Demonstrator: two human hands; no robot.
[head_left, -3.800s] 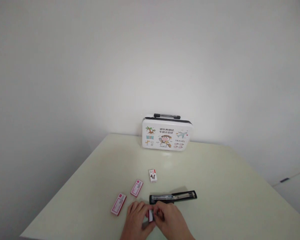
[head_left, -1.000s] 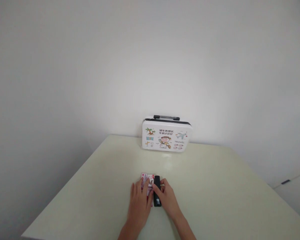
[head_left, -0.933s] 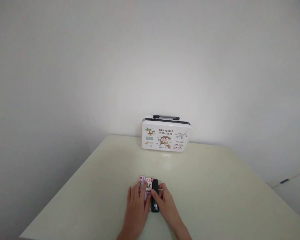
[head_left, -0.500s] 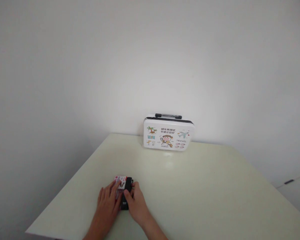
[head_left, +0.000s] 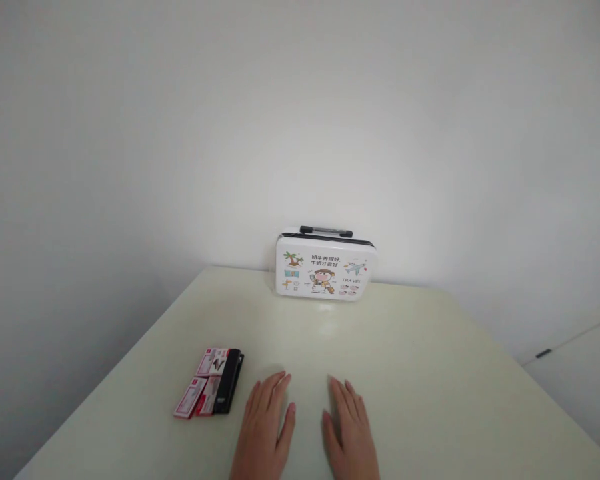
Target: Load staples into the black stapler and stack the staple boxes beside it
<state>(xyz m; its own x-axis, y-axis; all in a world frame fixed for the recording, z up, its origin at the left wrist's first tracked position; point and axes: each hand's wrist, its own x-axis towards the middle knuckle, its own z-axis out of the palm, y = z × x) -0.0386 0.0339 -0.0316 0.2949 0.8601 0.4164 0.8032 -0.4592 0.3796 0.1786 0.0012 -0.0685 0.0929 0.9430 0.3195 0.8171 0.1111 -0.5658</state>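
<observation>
Head view. Both hands are laid palm-down on the table [head_left: 430, 373], near its front edge, with a bare strip of tabletop left between them. The left hand [head_left: 266, 433] is spread flat, fingers extended and slightly apart, nothing gripped. The right hand [head_left: 349, 433] is held the same way, fingers straight and open, nothing held.

Nearest to the left hand, a black stapler [head_left: 229, 391] is seen lying flat on the table, closed, its long axis running away from the person at a slight slant. It is just beside the left hand's fingertips but is not touched by them. Pressed against the stapler's left side are small red-and-white boxes: one box [head_left: 213, 361] toward the far end and two boxes [head_left: 196, 397] side by side toward the near end (their printing is too small to be read). Stapler and boxes are gathered into one tight group, close to the table's left edge.

At the far edge of the table, well apart from the hands, a white case [head_left: 325, 270] is stood upright against the wall [head_left: 300, 120]; a black handle is fitted on top, and cartoon pictures with the word TRAVEL are printed on its face. At the lower right, part of a white cabinet [head_left: 575, 380] is visible beside the table.
</observation>
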